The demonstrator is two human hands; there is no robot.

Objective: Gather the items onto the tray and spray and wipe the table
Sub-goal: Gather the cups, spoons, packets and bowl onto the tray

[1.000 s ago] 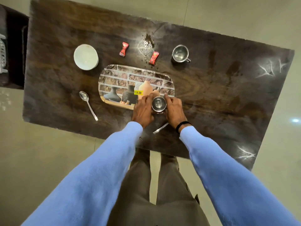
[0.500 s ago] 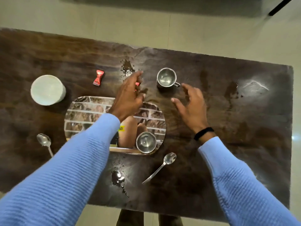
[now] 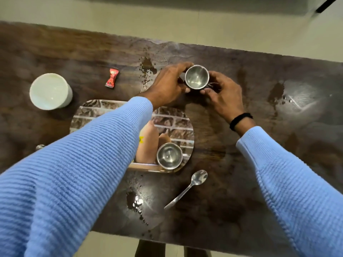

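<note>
The left sleeve (image 3: 83, 164) hides much of the tray (image 3: 172, 123) and nearly all of a metal piece (image 3: 39, 147) at mid-left.

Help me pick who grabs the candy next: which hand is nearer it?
Left. The left hand grips the cup to the right of the candy; the right hand holds the cup's far side, farther from it.

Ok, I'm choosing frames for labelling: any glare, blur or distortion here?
Head view: glare whitens the glossy table at far right and near the spoon; wide-angle lens bows the table's far edge; the near sleeves look soft, the held cup sharp.
</note>
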